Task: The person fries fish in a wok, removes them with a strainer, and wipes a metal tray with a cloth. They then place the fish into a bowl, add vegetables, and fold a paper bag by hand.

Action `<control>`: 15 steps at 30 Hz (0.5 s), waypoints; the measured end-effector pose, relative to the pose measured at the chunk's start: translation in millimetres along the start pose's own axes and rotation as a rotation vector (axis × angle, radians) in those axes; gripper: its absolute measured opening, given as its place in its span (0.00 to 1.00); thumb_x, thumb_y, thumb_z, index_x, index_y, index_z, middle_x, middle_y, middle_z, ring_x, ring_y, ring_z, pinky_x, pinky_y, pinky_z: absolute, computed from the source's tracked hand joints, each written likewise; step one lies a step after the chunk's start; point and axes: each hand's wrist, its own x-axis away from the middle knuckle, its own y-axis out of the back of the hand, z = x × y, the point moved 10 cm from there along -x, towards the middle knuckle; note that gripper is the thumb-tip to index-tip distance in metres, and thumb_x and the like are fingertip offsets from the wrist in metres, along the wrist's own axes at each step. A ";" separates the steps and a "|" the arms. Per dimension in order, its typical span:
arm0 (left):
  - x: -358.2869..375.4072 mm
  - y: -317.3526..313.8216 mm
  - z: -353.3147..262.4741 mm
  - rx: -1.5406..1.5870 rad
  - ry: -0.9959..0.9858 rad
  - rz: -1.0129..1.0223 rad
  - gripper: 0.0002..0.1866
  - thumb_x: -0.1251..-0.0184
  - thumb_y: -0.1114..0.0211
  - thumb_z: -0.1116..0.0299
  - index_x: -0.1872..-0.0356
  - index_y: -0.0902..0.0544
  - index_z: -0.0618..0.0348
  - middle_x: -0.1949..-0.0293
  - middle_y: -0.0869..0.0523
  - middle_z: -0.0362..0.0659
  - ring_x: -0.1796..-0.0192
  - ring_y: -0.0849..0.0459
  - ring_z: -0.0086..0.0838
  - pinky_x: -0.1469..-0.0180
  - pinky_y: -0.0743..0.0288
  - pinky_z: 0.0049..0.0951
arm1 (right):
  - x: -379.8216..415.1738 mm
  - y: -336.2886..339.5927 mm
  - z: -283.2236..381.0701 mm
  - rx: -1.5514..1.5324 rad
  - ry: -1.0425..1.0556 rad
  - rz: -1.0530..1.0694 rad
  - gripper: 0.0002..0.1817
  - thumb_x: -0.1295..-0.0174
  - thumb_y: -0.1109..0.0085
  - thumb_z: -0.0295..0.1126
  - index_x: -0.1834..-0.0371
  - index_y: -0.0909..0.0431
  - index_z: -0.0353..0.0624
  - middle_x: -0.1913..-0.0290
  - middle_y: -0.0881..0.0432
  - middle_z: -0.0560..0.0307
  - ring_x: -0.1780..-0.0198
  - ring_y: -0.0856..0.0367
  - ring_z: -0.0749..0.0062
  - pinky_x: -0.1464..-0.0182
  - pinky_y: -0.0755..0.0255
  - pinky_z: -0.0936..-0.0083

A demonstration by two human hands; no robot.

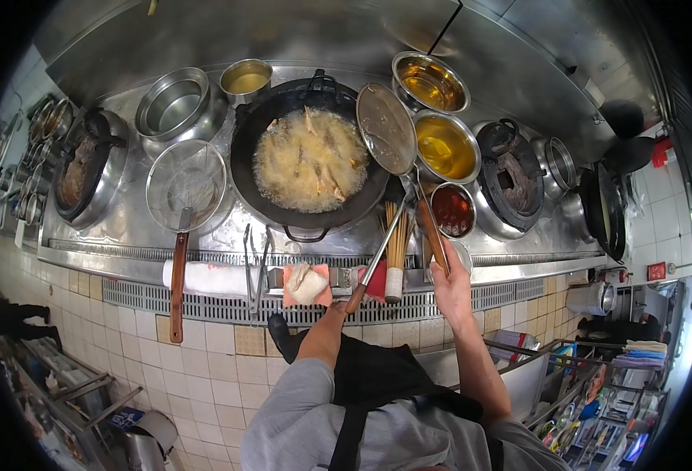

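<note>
My right hand [452,286] is closed round the wooden handle of a round mesh skimmer [387,129]. The skimmer's disc is raised over the right rim of a black wok [240,157]. Pale battered pieces of food [314,165] fry in bubbling oil inside the wok. At the stove's front edge is my left hand [336,311], beside the wooden handle end of a long metal utensil [385,243]; its fingers are hidden. A crumpled white cloth [307,284] on a pink one lies just to the left of that hand, and a bamboo brush [395,259] stands to the right.
Another wire strainer [186,184] and metal tongs [255,263] rest left of the wok. Metal bowls of yellow oil [446,147] and a pot of red sauce [452,210] stand on the right. More burners [511,177] flank the wok. Shelving [597,392] stands behind on the right.
</note>
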 end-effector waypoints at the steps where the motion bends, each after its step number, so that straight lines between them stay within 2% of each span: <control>1: 0.0 0.0 -0.2 0.000 -0.001 0.002 0.24 0.30 0.42 0.63 0.35 0.21 0.61 0.38 0.17 0.59 0.35 0.19 0.54 0.29 0.27 0.46 | 1.4 -1.3 2.1 -0.038 -0.044 0.025 0.31 0.26 0.48 0.21 0.19 0.36 0.39 0.37 0.18 0.48 0.40 0.21 0.72 0.36 0.30 0.76; 2: -0.1 0.5 -0.4 0.001 -0.002 -0.001 0.24 0.30 0.42 0.63 0.35 0.21 0.61 0.38 0.17 0.59 0.35 0.19 0.54 0.29 0.27 0.46 | 2.6 -3.5 2.1 -0.076 -0.088 0.051 0.31 0.26 0.49 0.20 0.19 0.36 0.37 0.31 0.21 0.50 0.33 0.24 0.73 0.31 0.34 0.78; 5: 0.3 0.3 -0.7 0.000 -0.004 -0.002 0.24 0.30 0.42 0.63 0.35 0.21 0.61 0.38 0.17 0.59 0.35 0.19 0.54 0.29 0.27 0.46 | 1.1 -0.1 -0.4 0.011 0.066 -0.026 0.31 0.26 0.45 0.24 0.20 0.36 0.41 0.49 0.13 0.43 0.52 0.17 0.71 0.46 0.24 0.74; 11: 0.2 -0.3 0.1 0.002 -0.005 -0.004 0.24 0.30 0.42 0.62 0.36 0.21 0.61 0.38 0.17 0.59 0.35 0.19 0.54 0.29 0.27 0.46 | 4.8 -2.1 -4.7 0.027 -0.007 0.005 0.31 0.26 0.46 0.24 0.20 0.36 0.40 0.49 0.13 0.43 0.53 0.17 0.72 0.47 0.24 0.75; 15: 0.0 -1.1 0.3 0.003 -0.009 -0.005 0.24 0.30 0.42 0.62 0.36 0.21 0.61 0.38 0.17 0.59 0.35 0.19 0.54 0.29 0.27 0.46 | 6.5 -1.9 3.6 0.038 0.052 -0.016 0.31 0.26 0.46 0.24 0.20 0.36 0.41 0.49 0.13 0.43 0.52 0.17 0.72 0.47 0.24 0.76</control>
